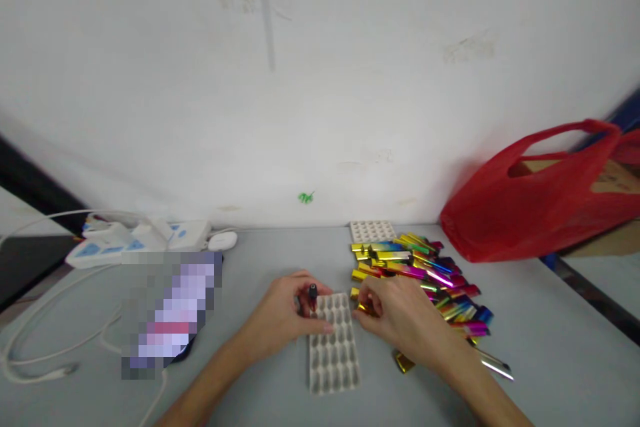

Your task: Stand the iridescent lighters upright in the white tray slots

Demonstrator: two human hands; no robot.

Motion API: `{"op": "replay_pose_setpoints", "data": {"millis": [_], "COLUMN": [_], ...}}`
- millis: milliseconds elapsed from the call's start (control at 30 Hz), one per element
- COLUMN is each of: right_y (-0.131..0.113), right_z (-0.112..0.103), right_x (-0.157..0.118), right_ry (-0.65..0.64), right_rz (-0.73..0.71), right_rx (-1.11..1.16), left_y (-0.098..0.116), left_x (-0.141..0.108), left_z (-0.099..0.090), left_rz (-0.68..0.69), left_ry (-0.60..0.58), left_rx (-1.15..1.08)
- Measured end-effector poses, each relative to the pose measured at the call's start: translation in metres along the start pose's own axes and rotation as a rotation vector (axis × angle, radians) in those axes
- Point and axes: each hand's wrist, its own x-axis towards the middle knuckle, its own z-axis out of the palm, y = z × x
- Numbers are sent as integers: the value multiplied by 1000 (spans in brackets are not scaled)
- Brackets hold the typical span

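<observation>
Curls left fingers [304, 278] closed around small black-topped cylinder [313, 292], touching pitted pale-grey tray [334, 353]; pinches shiny gold metallic piece [367, 307] between closed right fingers [370, 284].

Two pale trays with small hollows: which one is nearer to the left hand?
The front tray, partly under the thumb of the left hand. The other tray lies by the wall, behind the shiny tubes.

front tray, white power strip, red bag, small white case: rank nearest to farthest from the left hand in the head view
1. Front tray, partly under the left hand.
2. Small white case, back left.
3. White power strip, farther left.
4. Red bag, far right.
</observation>
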Motion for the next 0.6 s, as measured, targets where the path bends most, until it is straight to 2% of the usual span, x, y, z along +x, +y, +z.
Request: {"op": "replay_pose_setpoints", "data": {"millis": [167,267,467,600], "right_y": [3,5,1,-4], "right_z": [3,5,-2,-2], "right_x": [1,4,8,2], "right_ry": [170,198,50,-144], "right_rz": [13,70,206,171], "right_rx": [526,871,1404,1659], "left_y": [-2,-4,-5,-5], "left_x": [0,1,1,1], "left_z": [0,1,0,0], "left_rz": [-1,-2,-18,-4], "left_ry": [-7,4,-8,-4], "left_rx": [-1,1,7,8]}}
